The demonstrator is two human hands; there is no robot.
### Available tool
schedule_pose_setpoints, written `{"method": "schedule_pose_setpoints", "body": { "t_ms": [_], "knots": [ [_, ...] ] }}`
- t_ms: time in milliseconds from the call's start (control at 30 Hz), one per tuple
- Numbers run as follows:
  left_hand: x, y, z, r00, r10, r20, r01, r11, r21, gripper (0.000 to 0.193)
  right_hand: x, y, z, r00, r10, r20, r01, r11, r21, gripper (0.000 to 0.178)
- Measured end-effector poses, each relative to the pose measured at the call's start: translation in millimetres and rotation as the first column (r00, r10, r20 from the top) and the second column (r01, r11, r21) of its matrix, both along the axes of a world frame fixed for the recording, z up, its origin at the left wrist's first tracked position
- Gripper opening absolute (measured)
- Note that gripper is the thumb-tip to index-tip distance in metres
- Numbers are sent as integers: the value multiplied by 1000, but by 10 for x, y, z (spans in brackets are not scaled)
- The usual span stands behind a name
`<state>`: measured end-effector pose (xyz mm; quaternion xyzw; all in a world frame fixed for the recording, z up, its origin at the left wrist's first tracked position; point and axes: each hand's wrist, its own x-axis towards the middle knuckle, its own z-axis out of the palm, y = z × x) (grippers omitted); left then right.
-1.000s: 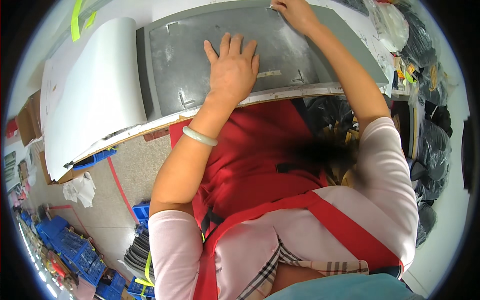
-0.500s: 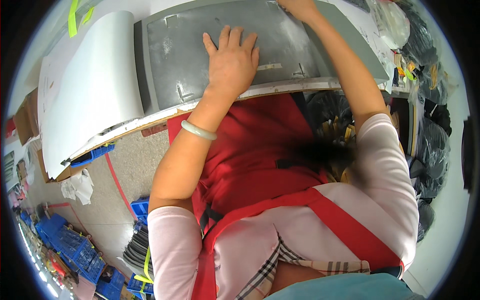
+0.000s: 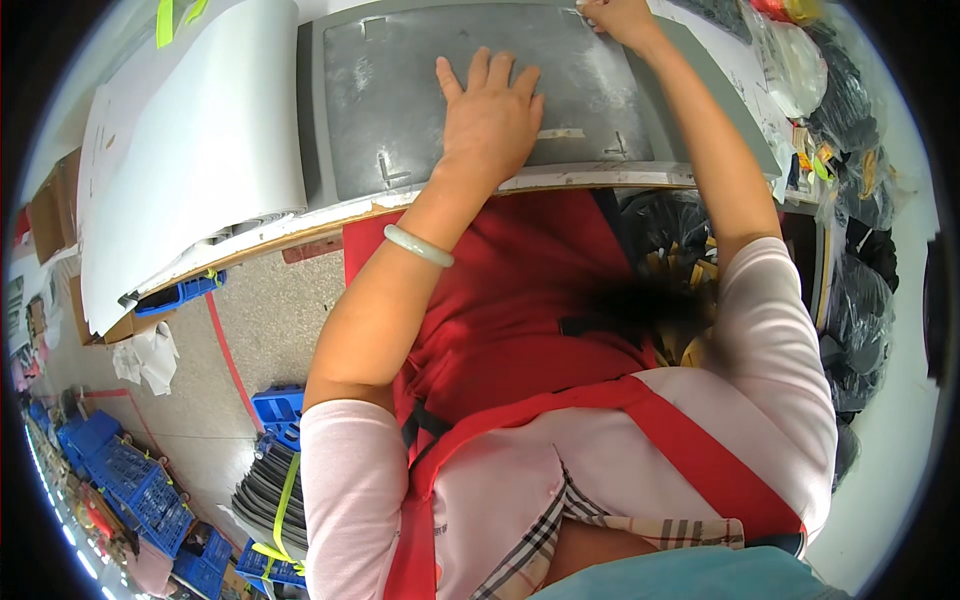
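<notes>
A dark grey sheet [image 3: 400, 100], smudged with white and marked with L-shaped corners, lies on a larger grey board [image 3: 680, 120] on the worktable. My left hand [image 3: 490, 120] rests on it, palm down, fingers spread. Up at the sheet's far right corner is my right hand [image 3: 618, 18], its fingers bent together. A small whitish bit shows at those fingertips, too cut off by the picture's edge to name. Below my left hand a short pale strip [image 3: 560, 133] sticks to the sheet.
Left of the sheet, curled white sheeting [image 3: 220, 120] overhangs the table's near edge [image 3: 270, 238]. Plastic-wrapped bags [image 3: 858, 310] crowd the right side. On the floor at left stand blue crates [image 3: 140, 500] and a strapped stack of dark sheets [image 3: 275, 495].
The view has shifted slightly, so the table appears farther right. My left hand keeps its place flat on the sheet. More of my right hand shows, still at the far corner.
</notes>
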<state>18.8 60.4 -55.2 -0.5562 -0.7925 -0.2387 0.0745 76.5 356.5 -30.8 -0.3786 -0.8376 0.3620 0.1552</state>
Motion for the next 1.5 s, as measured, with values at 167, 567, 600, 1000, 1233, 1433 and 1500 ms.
{"method": "schedule_pose_setpoints", "body": {
  "t_ms": [167,567,600,1000,1233,1433,1500],
  "knots": [
    [-13,-18,-40,999,15,-31,-15,1000,2,36,-144,-98,150,954,82,289,-151,962,226,6],
    [-3,2,-43,999,6,-54,-3,999,50,36,-752,-764,134,909,368,-195,-380,925,-25,11],
    [-11,-10,-57,999,8,-48,-6,999,54,36,-898,-999,149,875,455,-164,-438,889,130,12],
    [-14,-8,-50,999,5,-43,-3,999,47,44,-1842,-1699,64,764,617,189,-601,574,556,10],
    [14,24,-23,1000,-12,-18,12,1000,28,46,-1831,-1376,30,840,542,35,-523,790,319,7],
    [-15,3,-37,999,-3,-41,3,1000,11,48,-1928,-1571,1,918,383,-106,-393,915,-93,12],
    [-3,22,-42,998,13,-59,-10,999,52,49,-1947,-1645,18,931,363,-37,-365,930,-49,12]
  ]
}}
